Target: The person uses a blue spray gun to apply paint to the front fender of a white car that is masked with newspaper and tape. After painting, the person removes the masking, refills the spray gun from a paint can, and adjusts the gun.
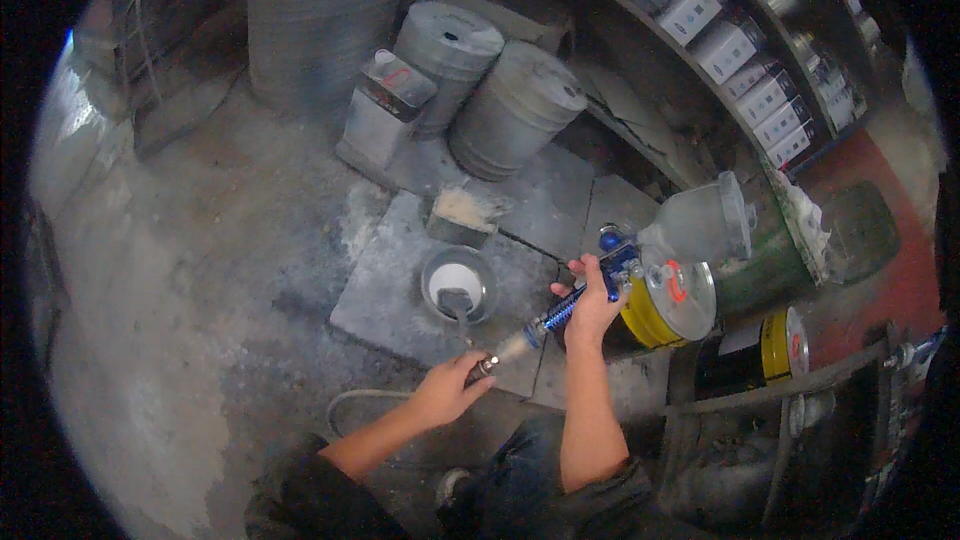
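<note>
My right hand (592, 312) is wrapped round the blue handle of a spray gun (560, 314). A clear cup (695, 218) appears joined to the gun's head, with a blue knob beside it. My left hand (447, 387) is closed on the metal hose coupling (483, 368) at the handle's lower end. A grey hose (352, 397) loops near my left forearm. Beyond my hands, a round metal pot (485, 305) on the floor slab holds white material, with a grey tool leaning in it. Behind the pot is a small box (452, 231) topped with pale powder.
Two metal drums (510, 120) and a square tin (372, 135) stand at the back. Yellow-and-black pails (648, 325) are at the right, beside a green bin (765, 275). Shelves (640, 0) with white boxes (728, 48) curve along the upper right. A metal rack (740, 405) stands lower right.
</note>
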Tool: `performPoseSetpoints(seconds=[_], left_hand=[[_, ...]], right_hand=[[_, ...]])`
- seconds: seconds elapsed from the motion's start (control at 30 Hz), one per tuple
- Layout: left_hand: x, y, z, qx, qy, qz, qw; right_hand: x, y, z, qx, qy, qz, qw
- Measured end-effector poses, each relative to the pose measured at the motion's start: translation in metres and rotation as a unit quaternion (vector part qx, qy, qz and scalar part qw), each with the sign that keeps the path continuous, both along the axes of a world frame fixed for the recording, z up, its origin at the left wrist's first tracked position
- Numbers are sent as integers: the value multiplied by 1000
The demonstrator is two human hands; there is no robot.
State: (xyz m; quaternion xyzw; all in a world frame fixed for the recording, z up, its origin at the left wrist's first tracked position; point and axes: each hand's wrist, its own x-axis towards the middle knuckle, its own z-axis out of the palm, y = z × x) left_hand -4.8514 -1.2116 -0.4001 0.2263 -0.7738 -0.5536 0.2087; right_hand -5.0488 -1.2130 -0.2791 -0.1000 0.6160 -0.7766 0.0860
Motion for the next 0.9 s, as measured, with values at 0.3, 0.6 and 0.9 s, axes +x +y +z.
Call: performPoseSetpoints(seconds=[0.3,0.6,0.9], left_hand=[[20,2,-9,45,51,-15,998],[15,7,-24,17,5,38,999],[15,8,-18,94,-12,-24,995]], right_hand=[[-15,10,-9,29,-19,17,999],[1,7,0,4,19,45,999],[-5,1,-8,-6,5,-13,1000]])
